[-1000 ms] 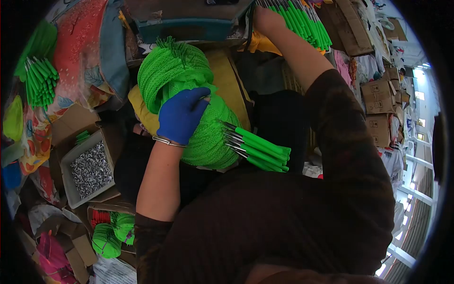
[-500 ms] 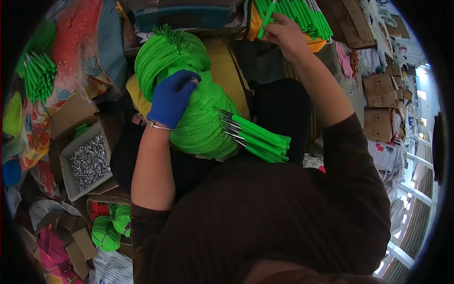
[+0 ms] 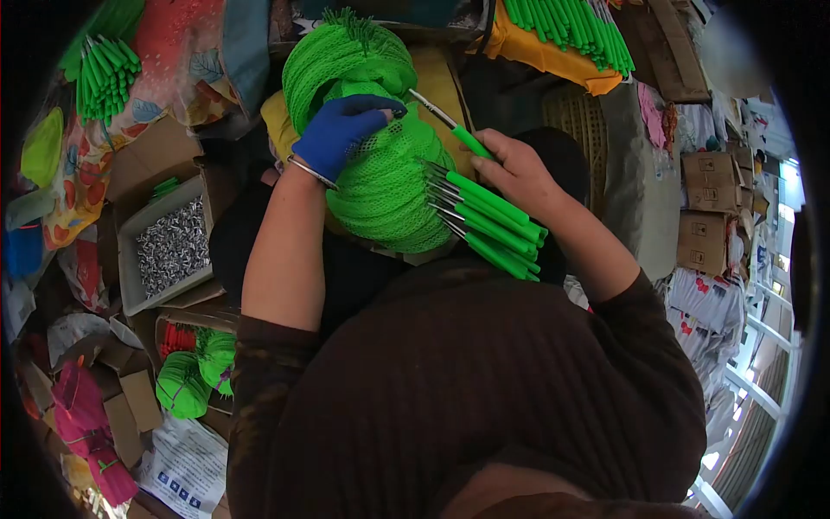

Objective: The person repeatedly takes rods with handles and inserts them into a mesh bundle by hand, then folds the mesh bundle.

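A large bundle of green netting (image 3: 389,195) lies across the lap on a yellow cushion. My left hand (image 3: 341,134), in a blue glove, rests on its middle with the fingers closed on the mesh. Between the fingers of my bare right hand (image 3: 519,169) is a green-handled rod (image 3: 472,143), its metal end pointing up-left at the netting. Several similar green-handled rods (image 3: 497,221) stick out from the netting's right side, just below my right hand.
More green-handled rods (image 3: 575,30) lie on an orange cloth (image 3: 553,59) at the top right. On the left are a bin of small metal parts (image 3: 173,246) and another rod bunch (image 3: 105,73). Smaller green net bundles (image 3: 183,385) sit below; cardboard boxes (image 3: 705,182) are stacked right.
My right hand has come down from the rods at the top right to the netting, bringing one green-handled rod. My left hand stays on the netting.
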`<state>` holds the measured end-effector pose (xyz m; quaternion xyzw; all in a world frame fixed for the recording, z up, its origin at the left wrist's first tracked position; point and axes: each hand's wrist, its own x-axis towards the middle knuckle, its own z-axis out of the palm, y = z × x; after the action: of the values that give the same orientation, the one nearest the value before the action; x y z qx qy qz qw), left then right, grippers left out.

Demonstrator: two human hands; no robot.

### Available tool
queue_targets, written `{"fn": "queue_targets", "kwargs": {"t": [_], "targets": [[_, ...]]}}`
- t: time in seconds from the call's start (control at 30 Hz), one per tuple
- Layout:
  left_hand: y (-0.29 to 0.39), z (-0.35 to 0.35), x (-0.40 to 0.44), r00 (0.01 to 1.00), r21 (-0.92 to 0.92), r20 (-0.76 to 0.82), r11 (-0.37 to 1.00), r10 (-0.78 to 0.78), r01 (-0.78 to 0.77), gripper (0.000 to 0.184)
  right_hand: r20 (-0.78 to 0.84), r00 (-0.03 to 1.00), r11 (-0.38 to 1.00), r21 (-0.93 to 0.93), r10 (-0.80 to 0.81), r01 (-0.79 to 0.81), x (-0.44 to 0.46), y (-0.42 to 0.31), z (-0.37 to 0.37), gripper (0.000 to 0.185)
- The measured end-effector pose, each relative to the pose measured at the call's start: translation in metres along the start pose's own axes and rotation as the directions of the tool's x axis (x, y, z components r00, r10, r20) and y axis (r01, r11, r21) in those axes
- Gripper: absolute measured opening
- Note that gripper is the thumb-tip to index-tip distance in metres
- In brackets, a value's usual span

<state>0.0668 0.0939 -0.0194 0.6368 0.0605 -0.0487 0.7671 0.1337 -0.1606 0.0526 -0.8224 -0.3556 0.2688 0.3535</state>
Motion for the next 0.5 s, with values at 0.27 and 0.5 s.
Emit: {"fn": "queue_targets", "kwargs": {"t": [0.27,0.5], "targets": [[-0.002,0.001,0.000,0.999,-0.025,-0.034,0.999,-0.041,0.041,0.024,-0.052,0.997,0.998,0.029,0.049,-0.048,-0.012,-0.005,0.003,0.025],[-0.003,0.001,0.001,0.999,-0.028,-0.019,0.999,-0.046,0.045,0.023,-0.060,0.996,0.995,0.072,0.069,-0.064,-0.012,-0.002,0.005,0.025]]}}
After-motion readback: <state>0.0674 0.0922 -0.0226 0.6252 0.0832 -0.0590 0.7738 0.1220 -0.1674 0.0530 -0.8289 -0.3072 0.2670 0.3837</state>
